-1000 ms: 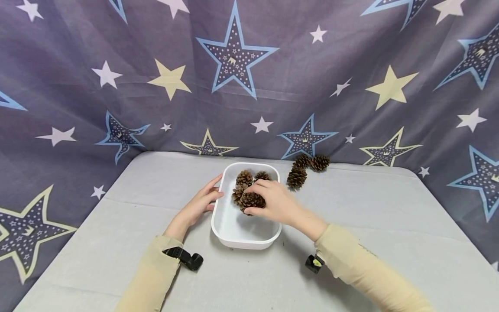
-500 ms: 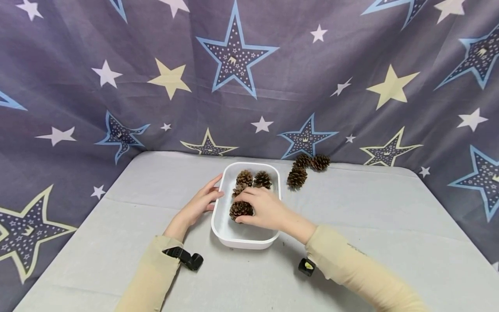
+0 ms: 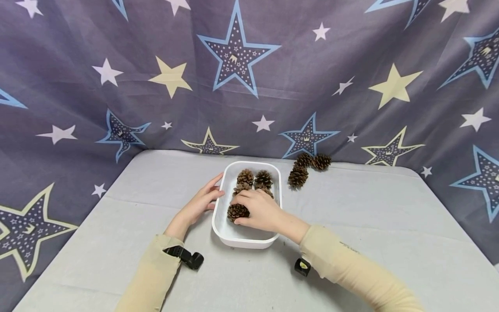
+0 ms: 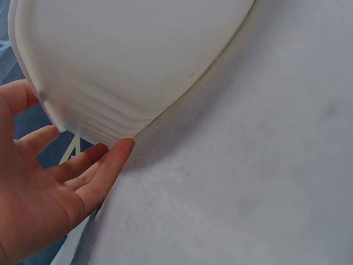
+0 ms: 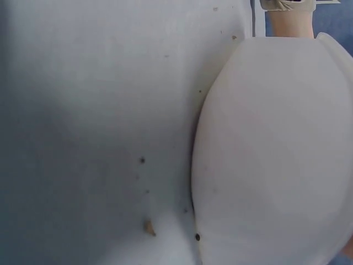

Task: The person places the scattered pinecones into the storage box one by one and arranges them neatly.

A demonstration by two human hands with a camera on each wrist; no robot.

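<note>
A white plastic container holds several brown pine cones. Inside it, my right hand grips a pine cone at the left of the container's middle. Behind that hand lie other cones, among them a lighter one and a dark one; some are partly covered by the fingers. My left hand rests its spread, fairly straight fingers against the outer left wall. The left wrist view shows the fingertips right at the container's wall. Only the container's outside fills the right wrist view.
Beyond the container's right side, three pine cones lie together on the grey-covered table, the nearest one close to the rim. A dark curtain with stars hangs behind the table. Small brown crumbs dot the cloth.
My right hand has moved left and slightly toward me inside the container, bringing the gripped pine cone along. More of the cones behind it now show. My left hand has stayed in place.
</note>
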